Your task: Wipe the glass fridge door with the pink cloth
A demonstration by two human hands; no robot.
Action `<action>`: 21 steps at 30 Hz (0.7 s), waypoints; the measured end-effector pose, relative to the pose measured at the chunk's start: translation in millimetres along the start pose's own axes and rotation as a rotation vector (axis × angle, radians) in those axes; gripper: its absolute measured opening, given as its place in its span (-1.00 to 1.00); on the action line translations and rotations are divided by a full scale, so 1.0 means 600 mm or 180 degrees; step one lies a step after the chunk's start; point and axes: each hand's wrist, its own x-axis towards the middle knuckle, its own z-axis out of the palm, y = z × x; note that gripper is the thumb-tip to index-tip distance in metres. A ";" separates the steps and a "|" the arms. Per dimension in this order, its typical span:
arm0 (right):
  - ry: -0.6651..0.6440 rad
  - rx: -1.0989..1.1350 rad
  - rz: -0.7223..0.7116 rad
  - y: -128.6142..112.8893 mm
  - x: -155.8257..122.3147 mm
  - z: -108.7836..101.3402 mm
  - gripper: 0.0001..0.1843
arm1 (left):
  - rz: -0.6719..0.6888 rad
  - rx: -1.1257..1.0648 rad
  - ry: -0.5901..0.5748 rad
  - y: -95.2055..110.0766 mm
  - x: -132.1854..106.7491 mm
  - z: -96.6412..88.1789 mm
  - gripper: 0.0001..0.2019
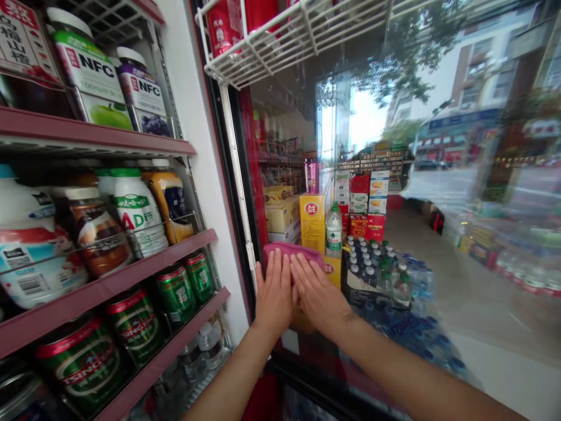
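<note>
Both my hands press flat on a pink cloth (293, 251) held against the inside of the open fridge's glass door (394, 175). My left hand (274, 292) lies with its fingers stretched upward, next to the door's white frame strip. My right hand (316, 292) lies beside it, fingers spread and slanting up to the left, touching the left hand. Only the cloth's upper edge shows above the fingertips.
Fridge shelves (109, 280) on the left hold green cans (131, 324), juice and milk bottles (135, 213) and NFC cartons (90, 76). A white wire door rack (280, 47) with red cans hangs overhead. Through the glass stand boxes, packs of water bottles (381, 269) and a street.
</note>
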 end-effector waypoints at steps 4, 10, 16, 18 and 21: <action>-0.0116 -0.0004 -0.0097 -0.033 0.035 0.036 -0.26 | -0.0109 0.0215 -0.0106 -0.046 -0.015 0.004 -0.30; -0.0142 0.0130 -0.0189 -0.030 0.034 0.035 -0.26 | -0.0225 0.0209 -0.0103 -0.034 -0.022 0.006 -0.32; 0.0069 0.0258 -0.0021 0.016 -0.025 -0.016 -0.27 | -0.0195 0.0038 -0.0081 0.045 -0.005 -0.005 -0.34; 0.0087 0.0199 0.0013 0.039 -0.053 -0.045 -0.29 | -0.0140 -0.0053 -0.0071 0.082 0.006 -0.012 -0.35; 0.0001 0.0071 0.0123 0.076 -0.101 -0.091 -0.32 | -0.0063 -0.0212 -0.0040 0.144 0.024 -0.024 -0.38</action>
